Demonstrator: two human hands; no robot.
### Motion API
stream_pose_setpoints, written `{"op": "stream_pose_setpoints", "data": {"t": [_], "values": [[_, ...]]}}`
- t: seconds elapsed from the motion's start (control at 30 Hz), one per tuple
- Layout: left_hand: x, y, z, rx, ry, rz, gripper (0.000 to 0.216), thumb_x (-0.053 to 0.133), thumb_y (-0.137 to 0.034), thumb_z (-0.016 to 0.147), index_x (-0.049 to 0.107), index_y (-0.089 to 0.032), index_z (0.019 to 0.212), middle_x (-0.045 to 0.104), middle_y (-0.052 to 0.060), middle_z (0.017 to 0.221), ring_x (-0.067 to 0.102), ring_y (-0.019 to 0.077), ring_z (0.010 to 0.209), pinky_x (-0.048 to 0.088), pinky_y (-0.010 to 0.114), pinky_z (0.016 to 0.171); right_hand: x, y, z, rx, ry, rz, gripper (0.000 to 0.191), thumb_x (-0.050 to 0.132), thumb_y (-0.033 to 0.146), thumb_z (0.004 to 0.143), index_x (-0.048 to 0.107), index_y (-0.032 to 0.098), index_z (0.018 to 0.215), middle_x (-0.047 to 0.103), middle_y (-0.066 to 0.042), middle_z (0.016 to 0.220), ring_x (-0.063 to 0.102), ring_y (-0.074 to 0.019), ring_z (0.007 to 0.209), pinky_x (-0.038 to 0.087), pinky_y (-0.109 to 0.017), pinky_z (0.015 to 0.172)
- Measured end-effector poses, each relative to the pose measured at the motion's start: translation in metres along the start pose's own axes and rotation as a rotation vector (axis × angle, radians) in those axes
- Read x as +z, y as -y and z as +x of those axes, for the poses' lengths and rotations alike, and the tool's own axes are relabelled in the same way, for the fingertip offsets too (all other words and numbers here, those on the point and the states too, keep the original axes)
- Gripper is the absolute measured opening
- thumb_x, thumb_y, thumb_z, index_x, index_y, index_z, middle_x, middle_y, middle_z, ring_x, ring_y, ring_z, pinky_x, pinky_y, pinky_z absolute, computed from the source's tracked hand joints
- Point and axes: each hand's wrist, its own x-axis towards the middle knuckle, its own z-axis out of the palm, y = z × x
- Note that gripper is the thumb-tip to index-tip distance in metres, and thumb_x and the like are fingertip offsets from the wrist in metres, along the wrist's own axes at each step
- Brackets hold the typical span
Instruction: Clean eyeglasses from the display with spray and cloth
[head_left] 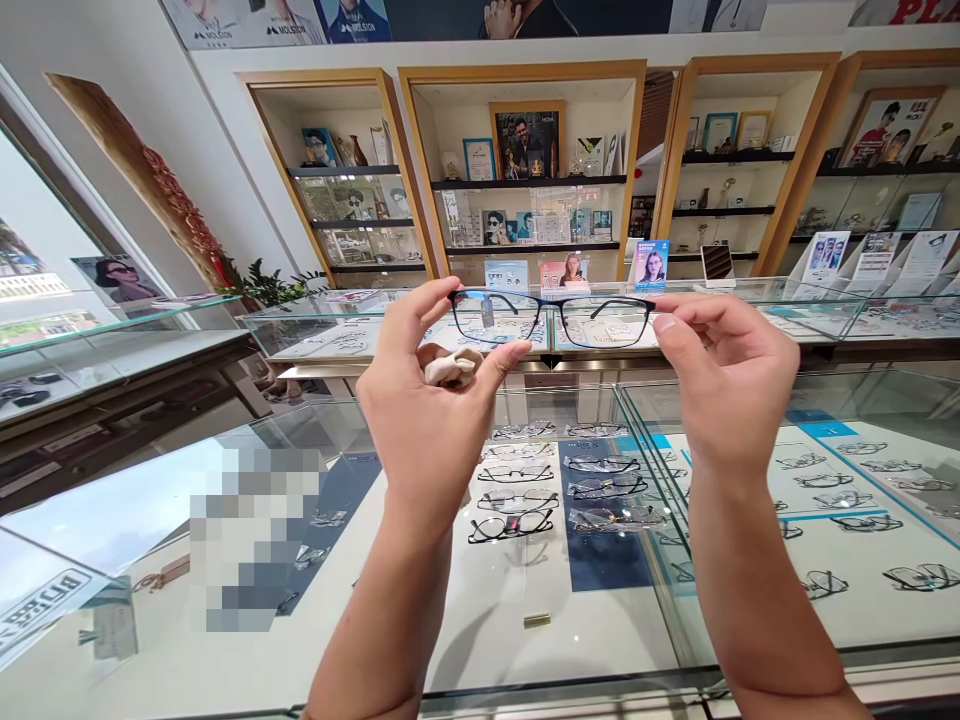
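I hold a pair of dark-framed glasses (pixel 553 318) up at chest height, lenses facing me. My left hand (pixel 431 385) pinches the frame's left end between thumb and fingers, with a small beige cloth (pixel 452 367) tucked in the palm. My right hand (pixel 724 375) pinches the right end near the hinge. Both hands are closed on the frame above a glass display counter (pixel 420 560).
Under the counter glass lie several spectacle frames (pixel 517 500) in rows on white and blue pads. More glass counters (pixel 750 300) stand behind and at the left. Wooden wall shelves (pixel 525 180) hold pictures and signs. A green plant (pixel 262 285) stands at the far left.
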Motion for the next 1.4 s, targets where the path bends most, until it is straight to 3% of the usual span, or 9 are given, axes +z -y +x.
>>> {"op": "stream_pose_setpoints", "data": {"t": [0.23, 0.4, 0.6, 0.83, 1.1, 1.27, 1.4], "values": [[-0.001, -0.002, 0.0, -0.023, 0.007, -0.029, 0.05, 0.099, -0.034, 0.083, 0.074, -0.037, 0.127, 0.073, 0.002, 0.14, 0.067, 0.0283, 0.141, 0.065, 0.03, 0.082, 0.0, 0.0, 0.0, 0.035, 0.007, 0.071, 0.014, 0.081, 0.03, 0.095, 0.073, 0.027, 0.084, 0.083, -0.003, 0.1, 0.079, -0.0253, 0.101, 0.062, -0.047, 0.092], [0.001, -0.002, -0.001, -0.01, -0.004, 0.047, 0.055, 0.099, -0.038, 0.083, 0.073, -0.034, 0.131, 0.076, 0.003, 0.139, 0.072, 0.0276, 0.132, 0.063, 0.03, 0.078, 0.001, 0.0, 0.002, 0.098, 0.035, 0.165, 0.013, 0.084, 0.031, 0.091, 0.075, 0.027, 0.082, 0.08, -0.002, 0.092, 0.076, -0.0214, 0.089, 0.063, -0.043, 0.083], [0.002, -0.001, -0.001, 0.004, -0.015, 0.093, 0.056, 0.098, -0.045, 0.083, 0.073, -0.031, 0.131, 0.079, 0.006, 0.136, 0.076, 0.0287, 0.123, 0.063, 0.032, 0.071, 0.001, 0.001, 0.004, 0.157, 0.062, 0.288, 0.021, 0.086, 0.041, 0.092, 0.074, 0.028, 0.081, 0.074, -0.001, 0.086, 0.071, -0.0194, 0.082, 0.064, -0.042, 0.084], [0.004, 0.0, -0.002, 0.042, 0.008, 0.098, 0.052, 0.095, -0.045, 0.086, 0.073, -0.031, 0.13, 0.079, 0.006, 0.137, 0.074, 0.0314, 0.131, 0.066, 0.038, 0.081, -0.001, 0.002, 0.008, 0.279, 0.157, 0.369, 0.033, 0.083, 0.046, 0.09, 0.06, 0.027, 0.077, 0.063, 0.001, 0.078, 0.065, -0.0168, 0.075, 0.063, -0.037, 0.078], [0.003, -0.008, -0.002, -0.09, 0.036, -0.111, 0.052, 0.101, -0.035, 0.08, 0.073, -0.034, 0.124, 0.076, 0.003, 0.136, 0.068, 0.0308, 0.14, 0.067, 0.034, 0.086, -0.001, -0.004, 0.011, 0.278, 0.168, 0.292, 0.038, 0.076, 0.049, 0.092, 0.049, 0.028, 0.076, 0.058, 0.001, 0.076, 0.064, -0.0185, 0.076, 0.062, -0.037, 0.077], [0.003, -0.011, -0.002, -0.247, 0.041, -0.286, 0.06, 0.105, -0.028, 0.072, 0.07, -0.032, 0.121, 0.078, 0.002, 0.127, 0.076, 0.0248, 0.121, 0.066, 0.028, 0.076, -0.001, -0.014, 0.011, 0.223, 0.212, 0.248, 0.037, 0.069, 0.051, 0.097, 0.046, 0.028, 0.078, 0.056, 0.0, 0.079, 0.066, -0.0196, 0.08, 0.061, -0.038, 0.078], [0.006, -0.007, -0.004, -0.261, 0.043, -0.408, 0.061, 0.104, -0.028, 0.073, 0.068, -0.032, 0.122, 0.081, 0.001, 0.123, 0.08, 0.0227, 0.102, 0.062, 0.03, 0.064, -0.001, -0.016, 0.011, 0.224, 0.225, 0.259, 0.037, 0.067, 0.05, 0.099, 0.045, 0.028, 0.078, 0.056, 0.0, 0.08, 0.065, -0.0196, 0.079, 0.061, -0.038, 0.077]]}}
